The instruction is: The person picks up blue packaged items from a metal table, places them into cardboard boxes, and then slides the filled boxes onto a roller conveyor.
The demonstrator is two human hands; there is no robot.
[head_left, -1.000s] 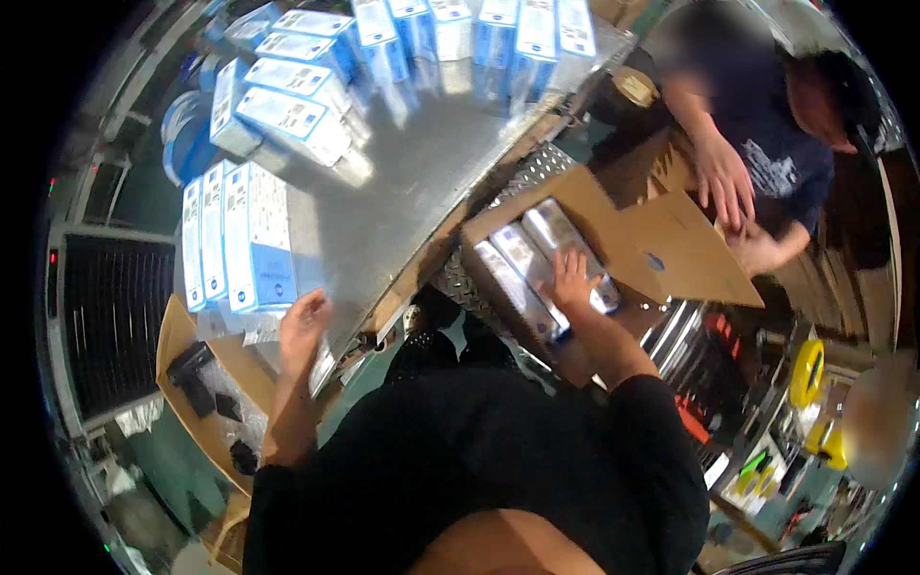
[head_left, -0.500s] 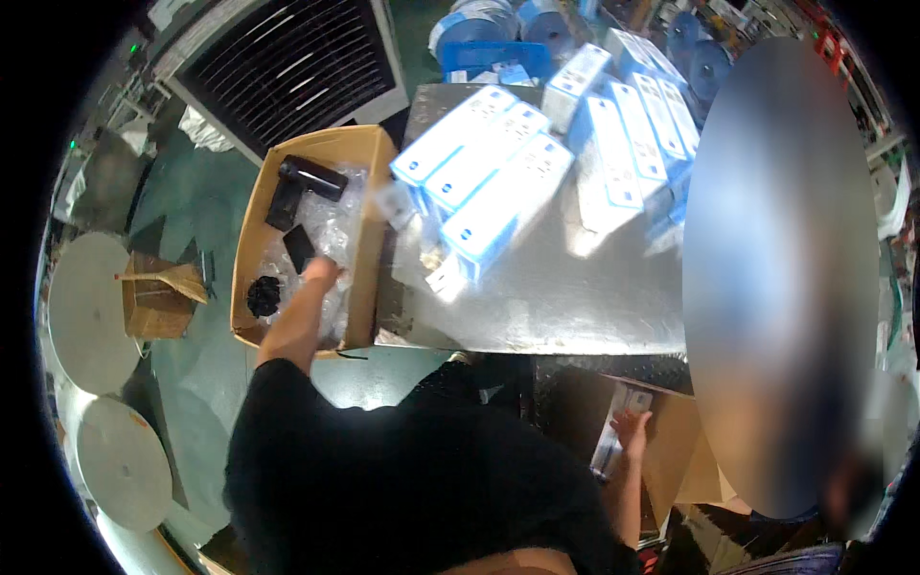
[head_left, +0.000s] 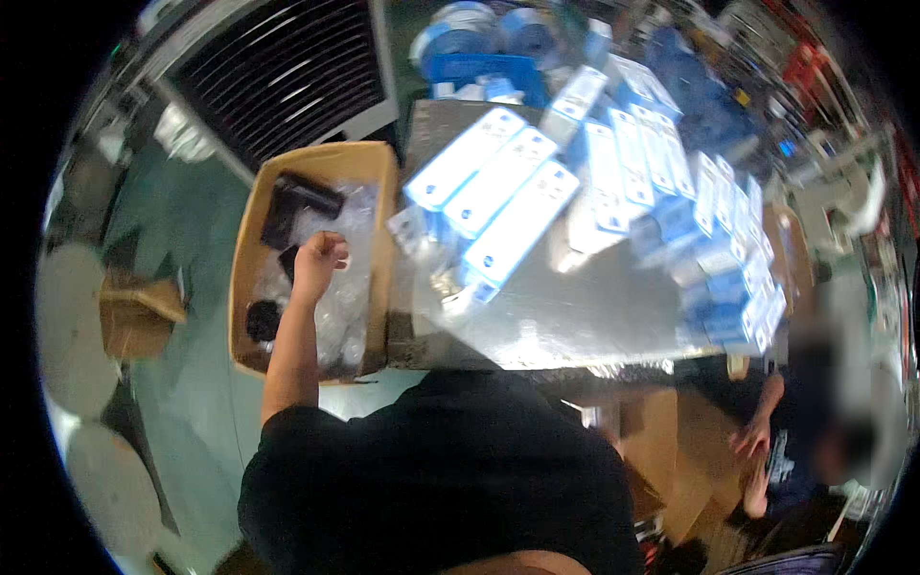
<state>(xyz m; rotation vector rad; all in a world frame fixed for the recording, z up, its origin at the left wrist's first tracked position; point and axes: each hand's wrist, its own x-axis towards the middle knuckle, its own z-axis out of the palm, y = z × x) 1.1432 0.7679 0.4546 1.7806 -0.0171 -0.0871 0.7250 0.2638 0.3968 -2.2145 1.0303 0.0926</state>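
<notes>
- Fingers (head_left: 335, 251) of the left hand (head_left: 314, 270): loosely curled above the open carton (head_left: 333, 163); no grasped object shows, and whether they pinch something hidden cannot be told.
- Right hand: out of sight; finger state cannot be told.
- Contents: a black cylinder (head_left: 314, 195) lies in the far part of the open carton, a flat black piece (head_left: 287, 259) partly under the left hand, and a round black piece (head_left: 263, 320) toward the near left corner, amid clear plastic wrapping (head_left: 337, 311).
- Handling: advisably, part the clear plastic wrapping before closing on any black piece; grip by solid edges. Loose film would likely snag or slip.
- Clearance: advisably, keep the wrist clear of the carton's right wall; the metal table (head_left: 594, 321) stands just beside it.
- Labels: right of the open carton, white-and-blue boxes (head_left: 522, 228) carry a round dark-blue mark near one end; smaller print is too blurred to read.
</notes>
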